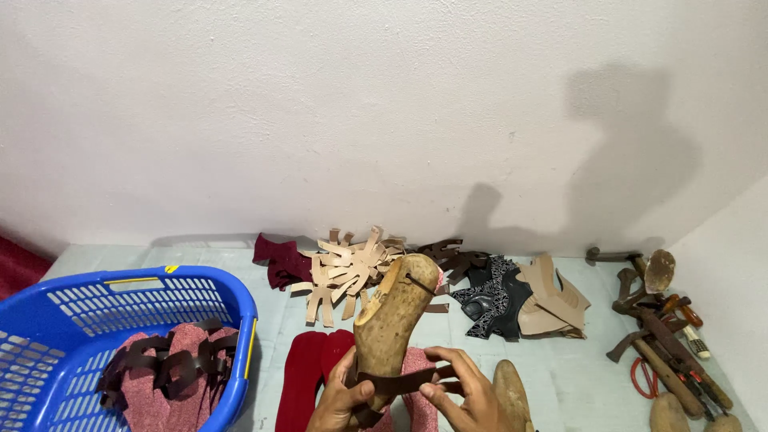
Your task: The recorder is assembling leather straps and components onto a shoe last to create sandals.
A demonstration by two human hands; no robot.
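At the bottom edge, the left hand (pixel 340 400) grips the lower part of a wooden shoe last (pixel 392 320), thumb pressed across its front and fingers wrapped behind. The right hand (pixel 460 392) pinches a dark brown leather strap (pixel 400 382) between thumb and fingertips, holding it stretched across the last. The last stands tilted, toe end up.

Just beneath the hands lie red insoles (pixel 308 376), and a second wooden last (pixel 512 396) rests just right of the right hand. To the left, a blue plastic basket (pixel 88 304) holds reddish soles with dark straps (pixel 172 364).

Farther back, partly hidden by the raised last, lie tan leather cut-outs (pixel 348 268), a maroon piece (pixel 280 260), dark brown strap pieces (pixel 452 256), black patterned uppers (pixel 492 300) and beige stacked pieces (pixel 552 304). Hammers and hand tools (pixel 664 336) lie along the right wall.
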